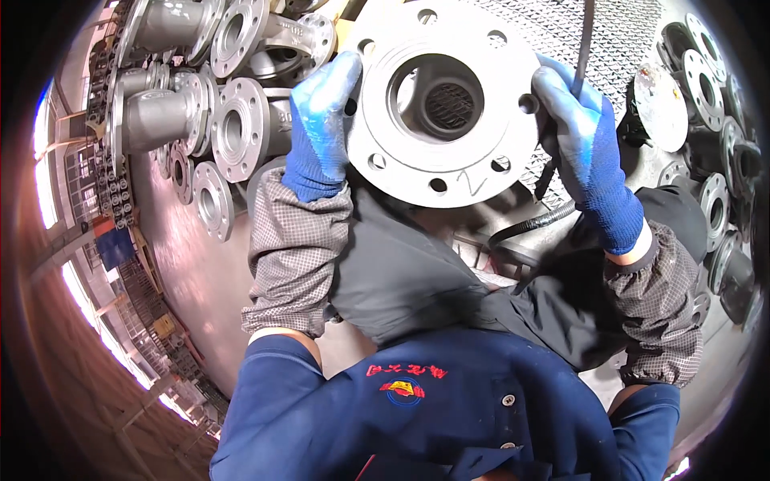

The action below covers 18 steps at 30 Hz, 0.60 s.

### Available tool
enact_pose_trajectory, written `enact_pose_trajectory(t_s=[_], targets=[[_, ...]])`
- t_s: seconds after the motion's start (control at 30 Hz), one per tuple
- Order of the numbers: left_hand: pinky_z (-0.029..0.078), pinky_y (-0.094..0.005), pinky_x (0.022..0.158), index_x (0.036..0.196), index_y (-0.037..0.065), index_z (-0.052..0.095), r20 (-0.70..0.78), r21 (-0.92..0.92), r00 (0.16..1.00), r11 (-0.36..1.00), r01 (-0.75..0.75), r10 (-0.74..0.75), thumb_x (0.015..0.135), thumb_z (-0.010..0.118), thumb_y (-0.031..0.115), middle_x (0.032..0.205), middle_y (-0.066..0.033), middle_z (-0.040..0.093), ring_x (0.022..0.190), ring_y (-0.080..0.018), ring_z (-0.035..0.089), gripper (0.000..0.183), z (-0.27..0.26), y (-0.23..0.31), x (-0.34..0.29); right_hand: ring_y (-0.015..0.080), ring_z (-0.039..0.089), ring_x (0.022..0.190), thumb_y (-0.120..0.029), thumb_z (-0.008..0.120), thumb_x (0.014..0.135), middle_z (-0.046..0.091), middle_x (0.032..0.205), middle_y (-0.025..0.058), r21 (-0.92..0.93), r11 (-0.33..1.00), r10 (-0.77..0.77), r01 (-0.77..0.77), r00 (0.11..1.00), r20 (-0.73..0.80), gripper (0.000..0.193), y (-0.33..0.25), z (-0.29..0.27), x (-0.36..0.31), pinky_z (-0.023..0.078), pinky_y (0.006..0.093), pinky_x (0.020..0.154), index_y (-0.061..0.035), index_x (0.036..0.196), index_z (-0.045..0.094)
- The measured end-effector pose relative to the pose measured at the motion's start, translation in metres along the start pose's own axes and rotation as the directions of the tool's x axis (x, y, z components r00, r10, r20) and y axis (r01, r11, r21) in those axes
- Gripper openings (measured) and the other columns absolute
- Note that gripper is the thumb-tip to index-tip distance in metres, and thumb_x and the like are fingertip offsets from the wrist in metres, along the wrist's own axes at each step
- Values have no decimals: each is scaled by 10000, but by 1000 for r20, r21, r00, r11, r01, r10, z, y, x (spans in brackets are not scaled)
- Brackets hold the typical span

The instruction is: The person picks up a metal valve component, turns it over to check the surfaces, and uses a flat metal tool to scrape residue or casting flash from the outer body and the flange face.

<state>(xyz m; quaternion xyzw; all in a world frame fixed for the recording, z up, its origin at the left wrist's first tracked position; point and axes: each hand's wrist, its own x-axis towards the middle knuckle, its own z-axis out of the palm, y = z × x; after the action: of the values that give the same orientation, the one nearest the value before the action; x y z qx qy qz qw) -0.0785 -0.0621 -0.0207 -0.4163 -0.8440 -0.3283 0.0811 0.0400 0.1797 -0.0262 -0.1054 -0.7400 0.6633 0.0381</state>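
Note:
A grey flanged valve body [370,128] is in front of me, its round flange facing me with bolt holes around a wide central bore. My left hand [322,112], in a blue coated glove, grips the flange's left edge. On the opposite edge, my right hand [576,120] in a matching glove has its fingers closed around the rim near a bolt hole. A dark rod or hose [585,48] passes down beside the right hand's fingers; whether the hand touches it I cannot tell. Through the bore a second, smaller opening and metal mesh show.
Several grey flanged valve bodies [164,116] are stacked on the left, with a loose-looking flange [212,200] below. More flanged castings [714,208] line the right. Perforated metal mesh [553,40] lies behind the flange. A black corrugated hose [533,226] curves near my knees.

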Motion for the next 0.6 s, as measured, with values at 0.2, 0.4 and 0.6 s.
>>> enact_pose_trajectory(t_s=[0.2,0.4,0.6], targets=[[464,-271,538,959,-22,638,-110,-2,986,992,-128,127,852,602,65,764,-105,622,620,-180,594,142,-5,23,5,114,522,648,-140,479,938,577,828,55,-37,999,-22,19,995,-93,245,32,-8,-1,433,228,604,35,1082,575],[425,-242,529,818,-28,656,7,-538,942,793,286,-335,853,640,290,642,-22,594,581,-81,536,320,26,60,32,69,518,606,-232,426,986,532,713,-47,70,915,404,-398,900,-165,294,30,-38,13,430,200,549,9,1007,591],[522,-283,656,1026,-10,630,-133,-74,926,928,-366,355,849,610,75,881,-130,659,751,-218,647,197,34,39,41,135,640,833,-105,436,977,660,1014,126,-191,963,-235,192,942,-239,305,-4,-11,-19,503,247,714,-13,1245,547]])
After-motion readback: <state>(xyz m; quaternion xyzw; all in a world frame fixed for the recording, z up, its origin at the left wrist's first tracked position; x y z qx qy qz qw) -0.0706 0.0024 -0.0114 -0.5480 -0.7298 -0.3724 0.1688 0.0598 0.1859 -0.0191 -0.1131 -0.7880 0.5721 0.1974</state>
